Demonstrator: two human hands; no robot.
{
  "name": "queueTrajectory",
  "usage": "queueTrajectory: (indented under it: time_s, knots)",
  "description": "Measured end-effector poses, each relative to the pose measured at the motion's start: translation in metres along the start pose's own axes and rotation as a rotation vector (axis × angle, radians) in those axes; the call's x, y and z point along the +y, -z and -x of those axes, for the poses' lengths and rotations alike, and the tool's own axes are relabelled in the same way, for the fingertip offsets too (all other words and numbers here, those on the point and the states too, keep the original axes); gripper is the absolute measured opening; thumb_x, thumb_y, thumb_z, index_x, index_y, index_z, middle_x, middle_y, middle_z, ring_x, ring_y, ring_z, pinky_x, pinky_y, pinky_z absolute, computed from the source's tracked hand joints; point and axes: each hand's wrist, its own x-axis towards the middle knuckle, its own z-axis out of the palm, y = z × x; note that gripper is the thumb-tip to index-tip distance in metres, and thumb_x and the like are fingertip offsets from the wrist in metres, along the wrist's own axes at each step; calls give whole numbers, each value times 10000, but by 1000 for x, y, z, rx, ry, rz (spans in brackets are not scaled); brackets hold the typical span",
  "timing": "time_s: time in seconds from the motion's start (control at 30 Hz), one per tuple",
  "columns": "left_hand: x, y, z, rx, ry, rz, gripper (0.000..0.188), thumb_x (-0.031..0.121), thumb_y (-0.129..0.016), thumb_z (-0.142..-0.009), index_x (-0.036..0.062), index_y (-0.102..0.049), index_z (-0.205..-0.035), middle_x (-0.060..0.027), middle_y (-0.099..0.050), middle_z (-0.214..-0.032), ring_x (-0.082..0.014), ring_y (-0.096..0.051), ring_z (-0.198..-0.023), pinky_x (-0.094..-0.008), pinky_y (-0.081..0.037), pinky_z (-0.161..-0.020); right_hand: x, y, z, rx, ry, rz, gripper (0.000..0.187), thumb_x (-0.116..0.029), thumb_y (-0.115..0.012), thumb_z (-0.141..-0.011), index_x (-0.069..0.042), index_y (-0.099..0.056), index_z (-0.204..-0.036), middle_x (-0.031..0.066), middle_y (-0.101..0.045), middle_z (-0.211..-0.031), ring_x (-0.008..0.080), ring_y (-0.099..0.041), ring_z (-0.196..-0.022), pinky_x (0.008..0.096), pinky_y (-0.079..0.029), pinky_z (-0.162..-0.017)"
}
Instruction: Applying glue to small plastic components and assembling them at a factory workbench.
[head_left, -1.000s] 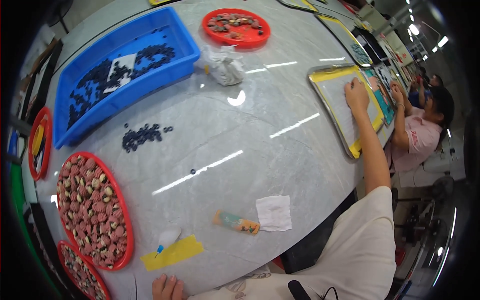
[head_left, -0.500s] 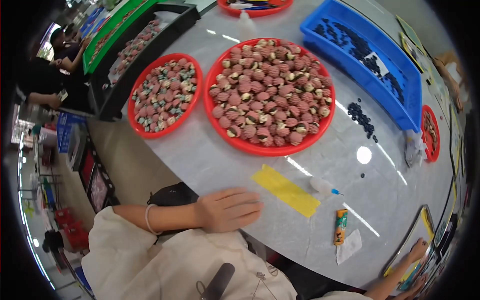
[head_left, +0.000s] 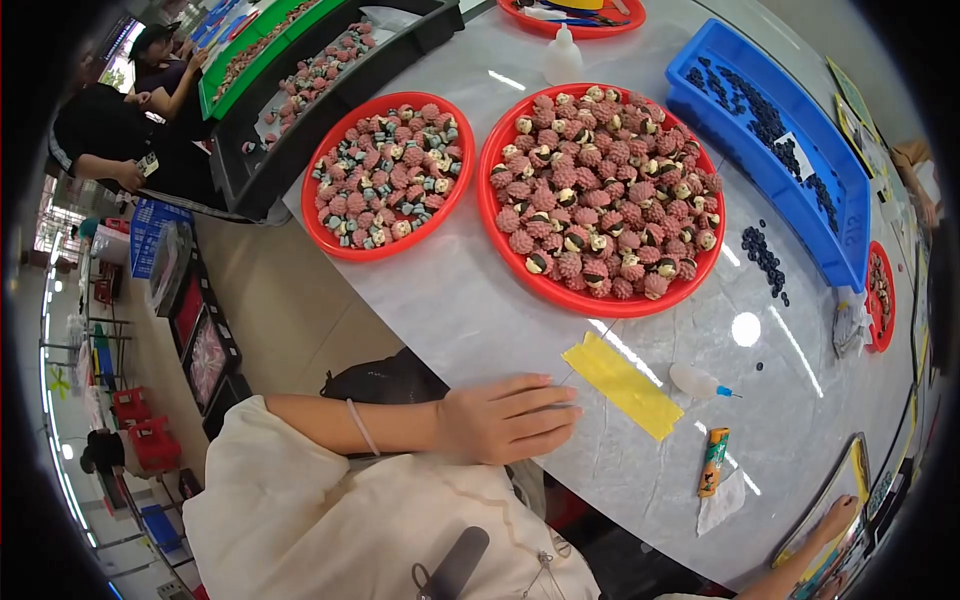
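My left hand lies palm down at the table's near edge, fingers stretched out and holding nothing. Just beyond its fingertips a strip of yellow tape is stuck to the table. At the lower right rim, my right hand is over a yellow-faced, dark-edged panel. Its fingers look curled together, but what they hold is too small to make out. Between the hands are a small white squeeze bottle with a blue needle tip, an orange-and-green tube and a crumpled white tissue.
Red round trays hold pink ridged pieces: a large one ahead, a smaller one to its left. A blue bin holds dark beads; loose beads lie beside it. Another white bottle stands behind. People work at far left.
The view has swung a little to the left, so the table's things sit farther right. My left hand stays flat at the table edge; my right hand remains at the panel.
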Motion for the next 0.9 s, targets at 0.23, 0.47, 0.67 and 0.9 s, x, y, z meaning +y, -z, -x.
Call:
queueTrajectory:
  time_s: [0.23,0.47,0.67,0.9]
  knots:
    - [0,0,2,12,9,-2,119,97,-545,-677,90,-565,-794,-30,-581,-905,-175,-553,-868,-280,-455,-742,-21,17,4,-40,-138,24,307,-216,-391,-779,57,-523,-829,227,-539,-806,369,-499,-737,378,-393,-651]
    - [4,0,-1,-2,22,7,114,99,-557,-669,94,-568,-782,-25,-581,-886,-174,-554,-845,-291,-452,-741,-42,32,3,-136,-139,46,225,-162,-428,-715,38,-533,-720,211,-542,-687,313,-509,-588,391,-391,-563]
    - [4,-8,-6,-52,7,12,89,69,-533,-680,89,-563,-762,-35,-579,-875,-193,-555,-834,-317,-451,-733,-56,37,18,34,-253,61,253,-185,-465,-733,58,-535,-720,263,-535,-725,402,-515,-688,451,-392,-628]
    - [6,-10,-8,-64,-9,9,172,7,-453,-679,56,-568,-796,-74,-572,-881,-258,-550,-841,-355,-450,-730,-77,54,24,124,-358,0,279,-228,-453,-729,27,-565,-742,244,-548,-739,389,-528,-715,446,-397,-654]
